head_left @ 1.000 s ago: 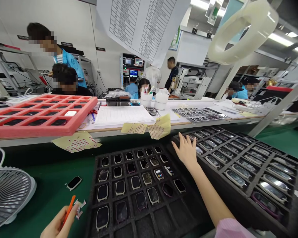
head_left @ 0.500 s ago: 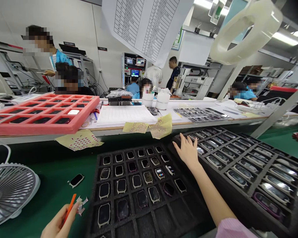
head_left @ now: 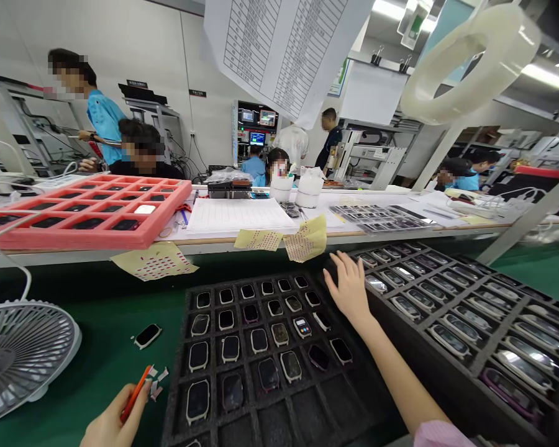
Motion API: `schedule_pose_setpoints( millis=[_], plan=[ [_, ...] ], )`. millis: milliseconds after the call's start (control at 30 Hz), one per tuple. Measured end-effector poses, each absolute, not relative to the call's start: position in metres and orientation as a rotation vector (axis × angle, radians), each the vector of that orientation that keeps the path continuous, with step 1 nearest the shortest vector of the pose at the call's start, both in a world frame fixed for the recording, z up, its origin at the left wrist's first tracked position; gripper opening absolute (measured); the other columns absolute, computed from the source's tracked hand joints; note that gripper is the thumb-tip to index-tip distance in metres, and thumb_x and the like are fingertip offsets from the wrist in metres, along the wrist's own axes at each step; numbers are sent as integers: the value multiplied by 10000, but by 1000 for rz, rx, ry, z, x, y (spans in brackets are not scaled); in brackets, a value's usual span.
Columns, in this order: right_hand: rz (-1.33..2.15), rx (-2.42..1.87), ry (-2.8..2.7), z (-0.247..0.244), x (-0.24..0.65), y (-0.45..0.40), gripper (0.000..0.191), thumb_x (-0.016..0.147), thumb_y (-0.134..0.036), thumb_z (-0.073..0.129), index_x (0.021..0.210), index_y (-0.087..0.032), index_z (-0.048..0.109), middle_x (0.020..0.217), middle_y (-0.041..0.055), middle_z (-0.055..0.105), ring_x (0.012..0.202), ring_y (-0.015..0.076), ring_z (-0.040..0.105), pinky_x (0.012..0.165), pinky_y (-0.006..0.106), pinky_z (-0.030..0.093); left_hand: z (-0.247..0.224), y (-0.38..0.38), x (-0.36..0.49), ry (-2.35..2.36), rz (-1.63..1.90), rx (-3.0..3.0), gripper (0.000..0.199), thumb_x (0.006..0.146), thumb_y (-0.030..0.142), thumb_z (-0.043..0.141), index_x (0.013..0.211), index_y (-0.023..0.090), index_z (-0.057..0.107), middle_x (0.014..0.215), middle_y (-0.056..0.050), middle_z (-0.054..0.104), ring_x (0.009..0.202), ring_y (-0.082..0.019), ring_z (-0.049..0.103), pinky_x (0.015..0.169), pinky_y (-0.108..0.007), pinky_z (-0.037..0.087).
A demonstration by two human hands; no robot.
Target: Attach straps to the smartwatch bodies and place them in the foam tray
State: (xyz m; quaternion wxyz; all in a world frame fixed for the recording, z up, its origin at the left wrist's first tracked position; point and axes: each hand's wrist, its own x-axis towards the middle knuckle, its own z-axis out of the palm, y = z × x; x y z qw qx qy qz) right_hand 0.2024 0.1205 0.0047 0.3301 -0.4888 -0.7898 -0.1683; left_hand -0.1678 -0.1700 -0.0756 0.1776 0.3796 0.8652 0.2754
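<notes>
My left hand (head_left: 114, 422) at the bottom left is shut on a thin orange tool (head_left: 136, 392), whose tip points toward small white film scraps (head_left: 155, 382) on the green mat. My right hand (head_left: 349, 288) is open, fingers spread, resting at the far corner between two trays. To its left lies a black foam tray (head_left: 302, 406) holding smartwatches in rows. To its right a second black foam tray (head_left: 428, 366) holds shiny watch bodies. One loose black watch (head_left: 148, 336) lies on the green mat (head_left: 112, 316).
A wire-guard fan (head_left: 21, 354) stands at the left. Beyond the mat, a bench carries a red foam tray (head_left: 88, 211), paper forms and perforated yellow sheets. A white tape roll (head_left: 470, 62) and a printed chart (head_left: 284, 49) hang above. Several co-workers sit and stand further back.
The whole scene has drifted slightly right in view. My right hand has shifted with it, and the orange tool in my left hand now tilts more and sits nearer the white scraps.
</notes>
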Motion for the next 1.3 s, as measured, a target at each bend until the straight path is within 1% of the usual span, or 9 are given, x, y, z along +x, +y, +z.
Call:
schedule_pose_setpoints(
  millis=[133, 233, 433, 567, 700, 833, 933, 1100, 1300],
  plan=[
    [-73, -1108, -2380, -12, 169, 98, 288, 953, -257, 374, 1103, -156, 599, 1102, 135, 629, 1060, 255, 551, 934, 407, 390, -65, -165, -160, 2459, 687, 1080, 371, 777, 571, 350, 643, 242, 459, 488, 13, 493, 484, -199, 558, 506, -209, 401],
    [38, -1122, -2529, -29, 141, 89, 198, 923, -222, 462, 936, -168, 652, 948, 108, 658, 943, 252, 590, 830, 373, 434, -58, -163, -156, 2452, 669, 1066, 356, 802, 558, 340, 717, 246, 488, 554, -11, 571, 521, -217, 601, 525, -217, 421],
    [213, -1359, -2601, -47, 104, 92, 211, 878, -241, 573, 922, -49, 649, 1015, 261, 637, 1002, 363, 577, 847, 468, 421, -50, -163, -149, 2409, 784, 1087, 375, 803, 587, 371, 766, 246, 522, 642, -26, 648, 540, -215, 629, 559, -232, 459],
    [445, -1404, -2551, -52, 94, 97, 231, 825, -265, 646, 925, -57, 635, 1063, 267, 616, 1072, 376, 550, 876, 454, 419, -48, -160, -143, 2309, 867, 1062, 416, 808, 619, 388, 865, 245, 563, 763, -53, 700, 595, -228, 654, 522, -241, 457],
    [776, -1270, -2427, -51, 93, 98, 164, 825, -279, 613, 864, -121, 595, 1020, 201, 619, 1087, 353, 537, 910, 451, 403, -43, -155, -128, 2193, 949, 1114, 450, 831, 623, 382, 938, 234, 582, 802, -50, 689, 645, -216, 633, 525, -233, 427],
    [1262, -961, -2276, -36, 87, 78, 300, 892, -477, 447, 929, -186, 511, 819, 62, 608, 764, 226, 624, 684, 352, 489, -35, -139, -95, 1888, 1124, 1262, 463, 849, 604, 410, 967, 203, 609, 740, -14, 610, 567, -139, 499, 519, -213, 361],
    [1613, -734, -2112, -19, 79, 49, 349, 909, -515, 352, 1074, -217, 424, 720, -1, 573, 527, 141, 546, 505, 269, 440, -26, -123, -68, 1635, 1188, 1229, 477, 862, 603, 410, 948, 173, 596, 566, 45, 429, 474, -92, 354, 457, -195, 273],
    [2321, -432, -1326, -5, 67, 10, 197, 857, -378, 565, 882, -218, 451, 496, -72, 474, 373, 57, 312, 395, 181, 211, -12, -110, -50, 1410, 1237, 1128, 483, 872, 609, 380, 835, 158, 548, 523, 94, 274, 402, -48, 200, 393, -179, 173],
    [2384, -374, -1145, -6, 59, 0, 232, 876, -360, 600, 778, -206, 456, 447, -76, 457, 343, 41, 266, 372, 180, 153, -2, -112, -50, 1353, 1218, 1088, 482, 852, 605, 417, 772, 146, 542, 496, 105, 261, 367, -33, 179, 358, -179, 139]
  ],
)
